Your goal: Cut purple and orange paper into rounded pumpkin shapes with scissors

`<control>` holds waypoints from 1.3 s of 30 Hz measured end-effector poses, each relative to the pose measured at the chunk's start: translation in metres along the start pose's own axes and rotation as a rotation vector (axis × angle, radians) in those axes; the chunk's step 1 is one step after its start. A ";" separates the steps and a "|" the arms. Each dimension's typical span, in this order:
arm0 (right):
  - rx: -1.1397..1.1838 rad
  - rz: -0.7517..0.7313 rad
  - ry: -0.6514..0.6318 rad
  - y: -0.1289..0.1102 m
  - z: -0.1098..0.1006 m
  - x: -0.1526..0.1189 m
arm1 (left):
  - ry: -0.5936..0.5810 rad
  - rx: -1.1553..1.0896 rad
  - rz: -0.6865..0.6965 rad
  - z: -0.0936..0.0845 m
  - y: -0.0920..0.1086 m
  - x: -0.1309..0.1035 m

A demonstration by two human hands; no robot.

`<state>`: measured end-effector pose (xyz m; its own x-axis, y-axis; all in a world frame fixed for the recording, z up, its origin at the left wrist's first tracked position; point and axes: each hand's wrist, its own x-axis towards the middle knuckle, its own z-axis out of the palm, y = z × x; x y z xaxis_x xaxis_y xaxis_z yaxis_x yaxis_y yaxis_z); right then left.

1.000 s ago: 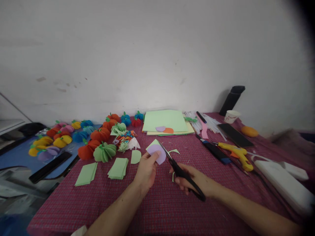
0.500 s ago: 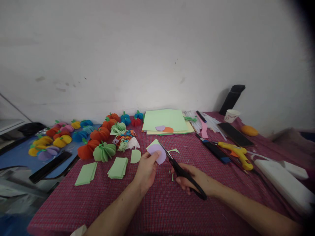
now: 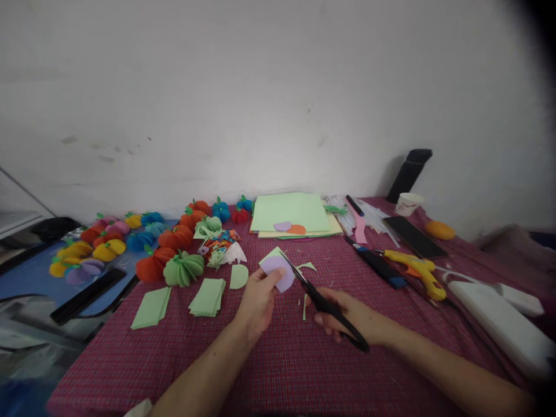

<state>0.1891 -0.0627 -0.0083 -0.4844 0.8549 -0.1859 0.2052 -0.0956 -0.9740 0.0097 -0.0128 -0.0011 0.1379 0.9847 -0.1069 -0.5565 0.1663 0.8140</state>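
Between its thumb and fingers, my left hand point(image 3: 259, 301) pinches a rounded purple paper piece point(image 3: 278, 272) laid over light green paper point(image 3: 274, 253). My right hand point(image 3: 341, 315) is closed round the handles of black scissors point(image 3: 324, 302). The blades point up and left and meet the upper right edge of the green paper, beside the purple piece. Small green offcuts point(image 3: 308, 266) lie near the scissors. Left of my left hand are a cut green piece point(image 3: 238, 277) with a rounded side and a stack of green paper point(image 3: 207, 297).
Paper pumpkins point(image 3: 176, 237) and shredded scraps point(image 3: 221, 246) stand at the left. Large paper sheets point(image 3: 291, 211) lie at the back. At the right are a cutter point(image 3: 381, 268), a yellow glue gun point(image 3: 417, 269), a phone point(image 3: 414, 237), a paper cup point(image 3: 408, 204) and a white box point(image 3: 499, 324).
My right hand and the scissors have shifted slightly to the right. The held paper has barely moved.
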 end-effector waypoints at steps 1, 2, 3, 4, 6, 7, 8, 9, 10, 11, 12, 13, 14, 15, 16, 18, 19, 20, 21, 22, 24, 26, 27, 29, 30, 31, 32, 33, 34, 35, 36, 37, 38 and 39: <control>0.001 -0.004 -0.001 0.001 0.000 0.000 | -0.001 0.002 0.003 0.000 0.000 0.000; 0.004 -0.005 -0.001 0.001 0.000 0.001 | -0.001 0.005 0.006 0.000 0.000 0.000; 0.007 -0.004 -0.001 0.002 0.000 0.001 | 0.000 0.008 0.009 0.000 0.000 0.000; 0.012 -0.001 0.000 0.002 0.000 0.001 | 0.002 0.013 0.009 0.000 0.000 0.000; 0.018 -0.001 0.001 0.001 0.000 0.001 | 0.009 0.026 0.008 0.000 -0.001 -0.001; 0.016 -0.008 0.000 0.001 0.000 0.001 | 0.014 0.033 0.005 0.001 -0.001 -0.001; 0.011 -0.017 -0.002 0.000 0.000 0.001 | 0.020 0.040 0.002 0.001 -0.001 -0.001; 0.004 -0.025 -0.003 0.000 0.001 0.001 | 0.023 0.047 -0.002 0.001 -0.002 -0.001; -0.003 -0.031 -0.005 0.000 0.001 0.002 | 0.025 0.051 -0.006 0.001 -0.002 -0.001; -0.008 -0.034 -0.007 0.000 0.001 0.002 | 0.025 0.056 -0.007 0.001 -0.002 -0.001; -0.009 -0.035 -0.008 0.000 0.001 0.003 | 0.025 0.059 -0.007 0.001 -0.002 0.000; -0.008 -0.035 -0.008 0.001 0.001 0.004 | 0.023 0.062 -0.008 0.001 -0.002 0.000; -0.001 -0.035 -0.010 0.001 0.001 0.005 | 0.023 0.063 -0.007 0.001 -0.003 0.000; 0.008 -0.038 -0.013 0.002 0.001 0.006 | 0.023 0.064 -0.008 0.000 -0.003 0.000; 0.017 -0.042 -0.015 0.003 0.001 0.006 | 0.023 0.065 -0.009 0.000 -0.003 0.000; 0.022 -0.049 -0.015 0.004 0.001 0.007 | 0.019 0.066 -0.013 -0.001 -0.003 0.000; 0.018 -0.050 -0.015 0.005 0.000 0.007 | 0.017 0.066 -0.012 -0.001 -0.003 0.000; 0.010 -0.051 -0.013 0.005 0.000 0.007 | 0.017 0.067 -0.010 -0.001 -0.004 0.000; 0.000 -0.051 -0.011 0.005 0.000 0.007 | 0.016 0.067 -0.009 -0.001 -0.004 0.000; -0.006 -0.052 -0.008 0.005 0.000 0.006 | 0.015 0.067 -0.008 -0.001 -0.004 0.000; -0.008 -0.053 -0.004 0.005 0.000 0.006 | 0.013 0.068 -0.008 -0.001 -0.004 0.000; -0.011 -0.043 -0.003 0.004 -0.001 0.005 | 0.011 0.072 -0.011 -0.001 -0.003 0.000; -0.012 -0.034 -0.003 0.003 -0.001 0.004 | 0.011 0.074 -0.013 -0.001 -0.003 0.000; -0.012 -0.015 0.000 0.000 -0.002 0.003 | 0.012 0.076 -0.021 -0.001 -0.003 0.000; -0.010 -0.007 0.002 -0.001 -0.003 0.002 | 0.011 0.075 -0.025 -0.001 -0.003 0.000; -0.006 -0.002 0.002 -0.003 -0.003 0.002 | 0.010 0.075 -0.028 -0.001 -0.003 0.000; -0.001 0.000 0.002 -0.004 -0.003 0.001 | 0.009 0.074 -0.030 -0.002 -0.004 0.000; 0.001 0.000 0.000 -0.004 -0.004 0.001 | 0.008 0.073 -0.030 -0.002 -0.004 0.000; 0.002 -0.001 0.000 -0.004 -0.004 0.001 | 0.005 0.073 -0.030 -0.002 -0.004 0.000; 0.000 -0.001 0.001 -0.003 -0.005 0.001 | 0.004 0.072 -0.028 -0.003 -0.004 0.000; -0.002 -0.001 0.004 -0.002 -0.005 0.001 | 0.004 0.072 -0.027 -0.003 -0.005 0.001; -0.004 0.000 0.009 -0.001 -0.005 0.001 | 0.003 0.071 -0.026 -0.003 -0.005 0.001; -0.007 0.003 0.014 0.000 -0.005 0.001 | 0.002 0.071 -0.027 -0.003 -0.005 0.001; -0.009 0.003 0.018 0.001 -0.006 0.001 | -0.002 0.072 -0.030 -0.003 -0.004 0.001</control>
<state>0.1935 -0.0586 -0.0083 -0.4686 0.8634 -0.1868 0.2147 -0.0938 -0.9722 0.0099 -0.0122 -0.0065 0.1553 0.9791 -0.1310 -0.4914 0.1916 0.8496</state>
